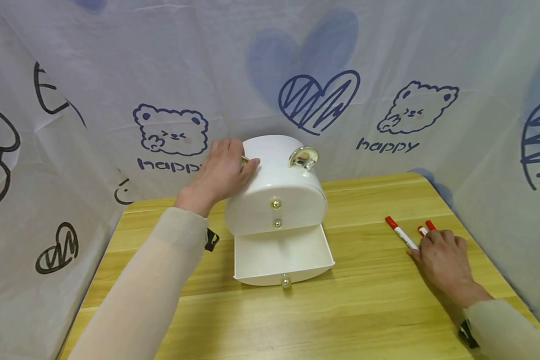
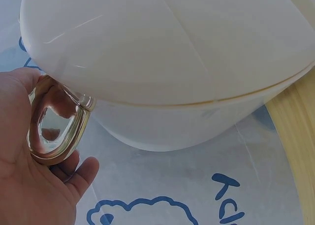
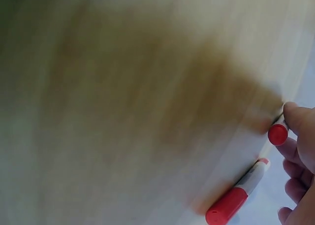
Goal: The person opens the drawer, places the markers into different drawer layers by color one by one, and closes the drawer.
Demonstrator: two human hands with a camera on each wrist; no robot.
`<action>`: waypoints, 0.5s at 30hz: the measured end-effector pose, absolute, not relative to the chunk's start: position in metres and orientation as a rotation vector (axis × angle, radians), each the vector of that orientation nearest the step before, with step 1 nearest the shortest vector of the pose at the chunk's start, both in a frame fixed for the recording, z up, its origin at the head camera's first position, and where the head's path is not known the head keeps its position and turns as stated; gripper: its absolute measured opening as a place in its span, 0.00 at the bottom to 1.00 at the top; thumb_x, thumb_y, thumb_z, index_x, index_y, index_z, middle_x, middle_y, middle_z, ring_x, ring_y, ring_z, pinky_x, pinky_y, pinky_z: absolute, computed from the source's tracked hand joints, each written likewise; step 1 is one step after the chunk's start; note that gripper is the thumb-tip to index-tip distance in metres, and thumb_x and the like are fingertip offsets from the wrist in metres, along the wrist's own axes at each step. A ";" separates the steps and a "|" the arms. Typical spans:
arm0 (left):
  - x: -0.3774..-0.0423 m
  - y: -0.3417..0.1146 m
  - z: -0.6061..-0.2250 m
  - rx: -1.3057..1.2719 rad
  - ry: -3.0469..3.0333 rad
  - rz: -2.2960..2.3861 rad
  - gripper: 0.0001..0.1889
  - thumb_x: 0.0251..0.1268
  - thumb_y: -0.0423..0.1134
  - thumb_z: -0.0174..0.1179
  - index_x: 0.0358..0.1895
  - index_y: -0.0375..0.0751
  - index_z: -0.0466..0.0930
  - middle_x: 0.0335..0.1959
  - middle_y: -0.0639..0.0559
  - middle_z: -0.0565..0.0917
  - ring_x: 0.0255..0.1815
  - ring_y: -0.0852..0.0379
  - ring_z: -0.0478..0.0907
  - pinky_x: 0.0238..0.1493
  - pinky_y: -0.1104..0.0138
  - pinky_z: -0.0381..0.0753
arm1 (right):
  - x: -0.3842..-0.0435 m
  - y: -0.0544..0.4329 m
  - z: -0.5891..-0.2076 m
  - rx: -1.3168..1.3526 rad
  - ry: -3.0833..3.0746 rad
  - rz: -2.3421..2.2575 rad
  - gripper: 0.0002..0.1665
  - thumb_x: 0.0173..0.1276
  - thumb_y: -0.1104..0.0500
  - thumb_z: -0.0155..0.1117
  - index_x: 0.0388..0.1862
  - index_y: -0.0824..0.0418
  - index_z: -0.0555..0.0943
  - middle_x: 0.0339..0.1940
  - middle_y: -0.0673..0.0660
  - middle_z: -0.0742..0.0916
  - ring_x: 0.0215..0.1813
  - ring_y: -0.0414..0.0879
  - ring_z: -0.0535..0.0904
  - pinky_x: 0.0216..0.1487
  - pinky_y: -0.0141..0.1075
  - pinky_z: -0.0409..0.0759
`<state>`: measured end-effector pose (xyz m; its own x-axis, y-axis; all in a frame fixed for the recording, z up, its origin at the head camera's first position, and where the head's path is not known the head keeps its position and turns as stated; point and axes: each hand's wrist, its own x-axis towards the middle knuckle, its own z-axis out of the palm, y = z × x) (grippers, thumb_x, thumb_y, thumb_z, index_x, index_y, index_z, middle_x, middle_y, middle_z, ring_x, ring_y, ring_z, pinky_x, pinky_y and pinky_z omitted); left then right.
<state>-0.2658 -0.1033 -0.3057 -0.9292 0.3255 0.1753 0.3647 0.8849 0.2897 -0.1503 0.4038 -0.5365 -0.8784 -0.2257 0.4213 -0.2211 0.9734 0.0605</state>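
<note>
A white, round-topped drawer box [image 1: 276, 200] stands on the table. Its lower drawer [image 1: 279, 250] is pulled out and holds nothing visible. My left hand [image 1: 222, 170] grips the gold ring [image 2: 54, 121] on the box's left side, with thumb and fingers around it. The matching gold ring [image 1: 304, 158] on the right side is free. At the right, my right hand [image 1: 443, 257] is low over several red-capped markers. It appears to pinch one marker [image 3: 278, 135] between thumb and index finger. Another marker [image 3: 229, 205] lies on the table beside the fingers.
The wooden table [image 1: 364, 310] is bordered by a white cloth [image 1: 234, 65] printed with bears and hearts. Gold knobs [image 1: 286, 282] stick out from the box and drawer fronts. A black strap piece [image 1: 211, 240] shows beside my left sleeve.
</note>
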 end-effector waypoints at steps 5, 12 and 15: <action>-0.266 -0.103 -0.306 -0.533 -2.932 -0.485 0.21 0.83 0.57 0.50 0.49 0.39 0.66 0.47 0.42 0.69 0.55 0.43 0.62 0.58 0.51 0.68 | -0.152 0.403 -0.537 0.336 -2.665 0.003 0.23 0.67 0.51 0.73 0.24 0.63 0.73 0.37 0.65 0.79 0.45 0.68 0.73 0.42 0.62 0.67; -0.266 -0.103 -0.307 -0.530 -2.933 -0.488 0.21 0.83 0.57 0.50 0.50 0.39 0.67 0.48 0.42 0.69 0.56 0.42 0.62 0.59 0.50 0.68 | -0.154 0.399 -0.535 0.349 -2.624 0.061 0.21 0.67 0.51 0.74 0.26 0.63 0.75 0.38 0.63 0.80 0.44 0.67 0.72 0.42 0.60 0.66; -0.266 -0.103 -0.307 -0.531 -2.932 -0.491 0.21 0.83 0.57 0.50 0.50 0.39 0.67 0.47 0.42 0.69 0.56 0.42 0.62 0.59 0.50 0.68 | -0.154 0.397 -0.533 0.338 -2.633 0.080 0.21 0.68 0.51 0.74 0.29 0.64 0.76 0.37 0.63 0.79 0.45 0.66 0.72 0.42 0.59 0.65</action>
<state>-0.2661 -0.1031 -0.3067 -0.9309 0.3206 0.1753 0.3602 0.8856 0.2932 -0.1544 0.3973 -0.5325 -0.8540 -0.2239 0.4697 -0.2520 0.9677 0.0031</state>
